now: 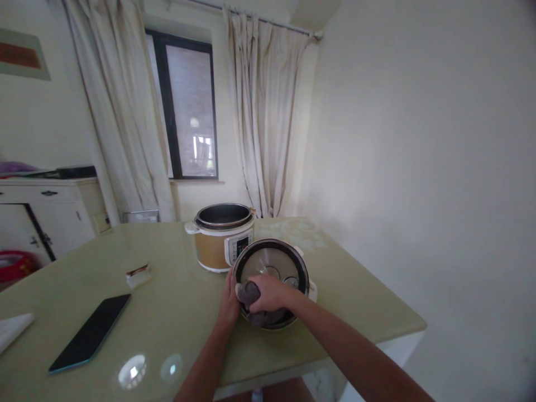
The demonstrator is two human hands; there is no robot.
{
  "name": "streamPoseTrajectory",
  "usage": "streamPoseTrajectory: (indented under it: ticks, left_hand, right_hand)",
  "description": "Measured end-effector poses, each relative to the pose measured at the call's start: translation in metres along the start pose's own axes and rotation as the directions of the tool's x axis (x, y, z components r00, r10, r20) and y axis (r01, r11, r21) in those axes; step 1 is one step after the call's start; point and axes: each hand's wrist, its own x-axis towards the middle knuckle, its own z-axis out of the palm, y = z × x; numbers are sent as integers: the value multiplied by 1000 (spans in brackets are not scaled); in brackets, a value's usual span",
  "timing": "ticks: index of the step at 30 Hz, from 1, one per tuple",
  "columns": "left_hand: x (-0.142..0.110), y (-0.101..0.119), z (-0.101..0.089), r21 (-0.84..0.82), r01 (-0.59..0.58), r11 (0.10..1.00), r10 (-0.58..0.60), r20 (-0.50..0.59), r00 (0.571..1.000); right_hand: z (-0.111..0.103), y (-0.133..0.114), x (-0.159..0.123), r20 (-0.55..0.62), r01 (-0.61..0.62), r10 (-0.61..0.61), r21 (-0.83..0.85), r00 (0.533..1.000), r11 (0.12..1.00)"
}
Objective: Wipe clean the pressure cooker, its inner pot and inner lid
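A round pressure cooker lid (268,259) is tilted up on the table, its metal underside and dark sealing ring facing me. Around its left rim my left hand (229,298) is closed, steadying it. My right hand (268,293) grips a dark grey cloth (250,292) and presses it against the lower left of the lid's inside. Part of the cloth hangs along the bottom rim. Just behind the lid stands the gold and white electric pressure cooker (209,248), uncovered, with a dark inner pot (224,215) and a control panel partly hidden by the lid.
On the left of the green tabletop (176,301) lie a dark tablet (92,332), a small white packet (139,276) and a white object (14,329) at the frame's edge. A white cabinet (62,209) stands beyond. A wall (419,167) runs along the right.
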Motion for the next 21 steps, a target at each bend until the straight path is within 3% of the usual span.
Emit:
streamPoseTrajectory:
  ticks: [4,7,10,13,15,18,21]
  left_hand:
    - [0,4,4,40,-24,999,24,-12,1000]
    - [2,0,6,56,-39,998,40,-20,999]
    - [3,-6,4,86,-16,996,19,-42,999]
    - [3,-8,3,103,-11,995,14,-32,999]
    - [2,-8,3,101,-14,995,16,-24,1000]
    - [2,-10,6,95,-26,995,28,-25,999]
    - [1,-15,5,72,-18,997,20,-38,999]
  right_hand:
    - [-14,7,-17,162,15,14,-177,987,984]
    - [-30,3,-12,224,-38,136,-394,965,918]
    - [-51,1,4,16,-189,231,-519,973,833]
    - [-71,4,23,-267,-356,250,-514,931,780]
    - [-74,6,33,-331,-400,258,-497,908,770]
    - [-58,-1,44,-353,-345,191,-451,916,823]
    - [-26,-15,48,-293,-141,41,-330,955,933]
